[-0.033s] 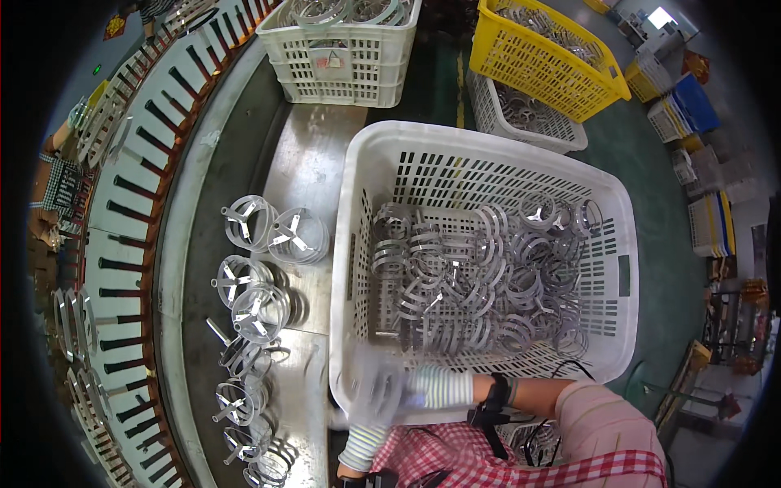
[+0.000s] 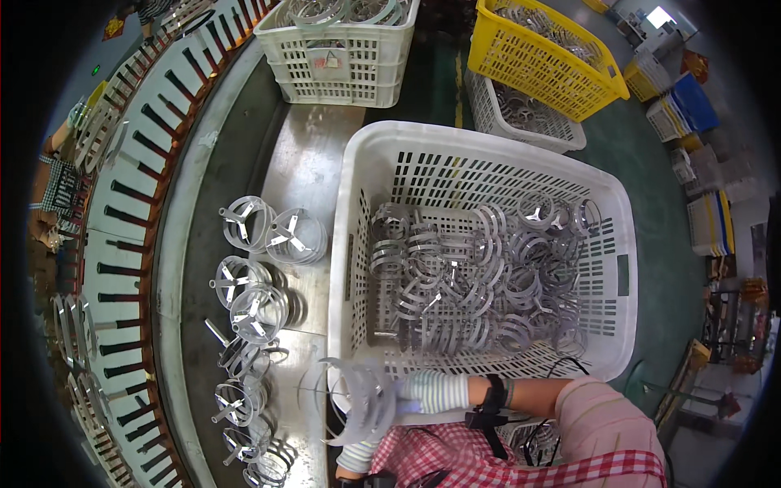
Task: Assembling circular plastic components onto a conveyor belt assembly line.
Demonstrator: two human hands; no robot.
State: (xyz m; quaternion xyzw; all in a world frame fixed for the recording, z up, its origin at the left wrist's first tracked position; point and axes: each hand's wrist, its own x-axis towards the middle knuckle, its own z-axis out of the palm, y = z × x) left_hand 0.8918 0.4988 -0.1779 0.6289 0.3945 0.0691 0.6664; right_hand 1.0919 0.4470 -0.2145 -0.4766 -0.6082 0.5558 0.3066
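A stack of clear rings (image 2: 358, 403) is up in front of me at the near left corner of the white basket, slightly smeared by motion. My right hand (image 2: 412, 394), in a pale glove with a striped cuff, closes on the stack's right side. Below the stack is my left hand (image 2: 363, 450); its striped cuff shows, while the fingers are hidden behind the rings. To the left, several clear ring stacks with three-armed metal pieces (image 2: 260, 313) rest along the metal bench (image 2: 305, 171).
The large white basket (image 2: 488, 140) holds many similar rings. Beyond it stand a white crate (image 2: 338, 69) and a yellow crate (image 2: 541, 69) on another white crate (image 2: 529, 134). At left runs a conveyor (image 2: 122, 252) with dark upright bars; another person's arm (image 2: 61, 134) is past it.
The ring stack has shifted left, out over the bench's edge, and is less blurred. My right hand has moved slightly left with it. Bars on the conveyor have shifted a little.
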